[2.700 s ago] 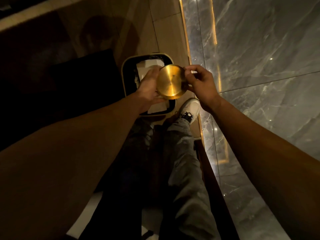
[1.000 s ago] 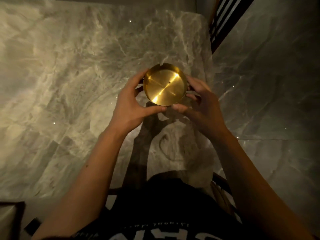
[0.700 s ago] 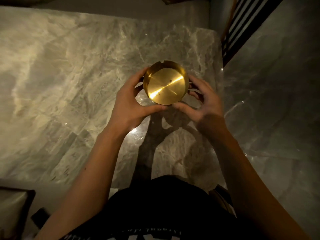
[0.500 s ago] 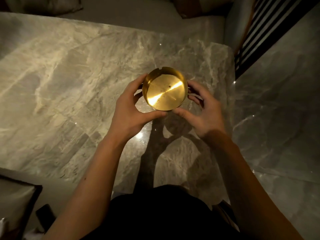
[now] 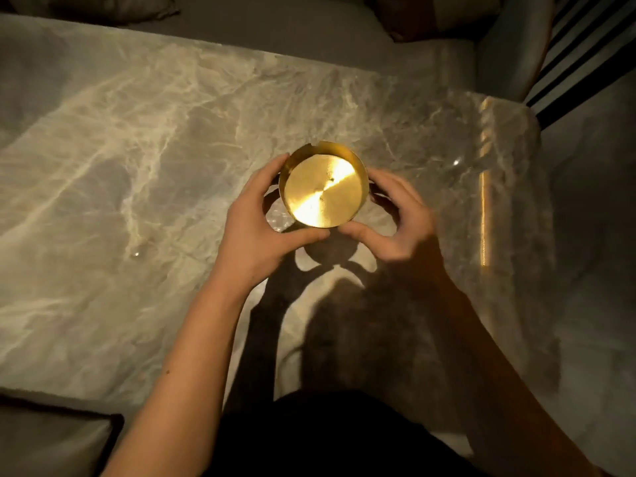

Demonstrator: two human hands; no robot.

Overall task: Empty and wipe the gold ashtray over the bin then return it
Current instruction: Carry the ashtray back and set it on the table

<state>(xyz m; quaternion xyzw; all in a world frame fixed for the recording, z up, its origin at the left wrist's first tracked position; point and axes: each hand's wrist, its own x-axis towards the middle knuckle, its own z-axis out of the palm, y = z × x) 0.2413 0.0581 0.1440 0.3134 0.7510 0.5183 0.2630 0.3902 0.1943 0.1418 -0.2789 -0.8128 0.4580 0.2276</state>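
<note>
The round gold ashtray [image 5: 323,192] is upright, its shiny inside facing me and a notch in its far rim. It hovers a little above the grey marble table [image 5: 120,201], casting a shadow toward me. My left hand [image 5: 256,232] grips its left side, thumb under the near rim. My right hand [image 5: 399,225] is blurred and cups the right side, with fingertips and thumb at the rim. The bin is out of view.
The table's right edge [image 5: 485,201] catches a strip of light, with dark marble floor [image 5: 592,270] beyond it. A grey sofa seat [image 5: 275,32] with cushions runs along the far side. Another cushioned seat [image 5: 44,438] sits at the near left.
I have turned from the bin by the wall to the marble table. Both hands have carried the ashtray forward and lower over the tabletop, and its shadow has drawn closer to it.
</note>
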